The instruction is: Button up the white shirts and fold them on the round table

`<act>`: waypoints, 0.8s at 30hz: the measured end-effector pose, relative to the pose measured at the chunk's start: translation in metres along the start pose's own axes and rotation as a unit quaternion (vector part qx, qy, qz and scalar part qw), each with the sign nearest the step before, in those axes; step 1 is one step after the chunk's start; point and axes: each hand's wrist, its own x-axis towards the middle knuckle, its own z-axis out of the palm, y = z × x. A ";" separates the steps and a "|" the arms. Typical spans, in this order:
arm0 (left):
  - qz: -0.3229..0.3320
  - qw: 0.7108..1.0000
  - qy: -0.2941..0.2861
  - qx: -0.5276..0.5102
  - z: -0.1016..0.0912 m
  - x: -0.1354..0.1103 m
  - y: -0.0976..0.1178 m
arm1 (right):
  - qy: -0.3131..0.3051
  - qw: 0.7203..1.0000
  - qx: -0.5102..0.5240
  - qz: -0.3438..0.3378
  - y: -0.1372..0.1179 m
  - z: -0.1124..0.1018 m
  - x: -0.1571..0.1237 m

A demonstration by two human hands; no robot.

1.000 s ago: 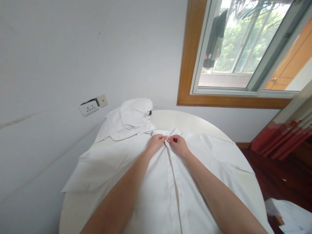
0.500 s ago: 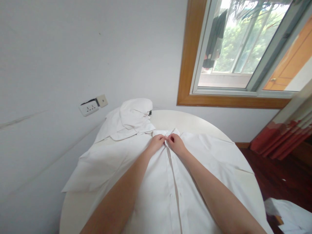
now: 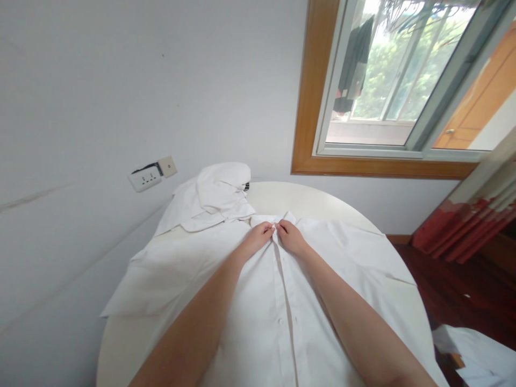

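Note:
A white button-up shirt [image 3: 189,269] lies spread front-up on a round cream table [image 3: 306,201], collar at the far side. My left hand [image 3: 258,239] and my right hand [image 3: 291,237] meet at the top of the button placket just below the collar. Both hands have their fingers pinched closed on the shirt's front edges, fingertips almost touching each other. A row of small buttons [image 3: 280,321] runs down the placket between my forearms.
A pile of folded white garments [image 3: 220,196] sits at the table's far left against the wall. A wall socket [image 3: 145,177] is on the left wall. A wood-framed window [image 3: 379,107] is behind, dark floor and red curtain [image 3: 463,231] at right, white cloth [image 3: 479,355] lower right.
My hands have drawn slightly closer together at the collar, bringing the two front edges of the shirt together. The view has shifted a little.

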 end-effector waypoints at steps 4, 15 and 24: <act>0.000 1.000 0.004 -0.008 0.000 0.000 -0.003 | -0.008 1.000 0.004 0.015 0.003 0.002 0.002; 0.014 0.999 0.002 0.041 -0.001 0.001 -0.006 | -0.018 0.996 -0.039 0.073 -0.003 -0.001 0.001; 0.021 0.971 0.069 0.228 0.003 -0.005 0.004 | -0.006 0.993 -0.120 0.021 0.004 0.000 0.001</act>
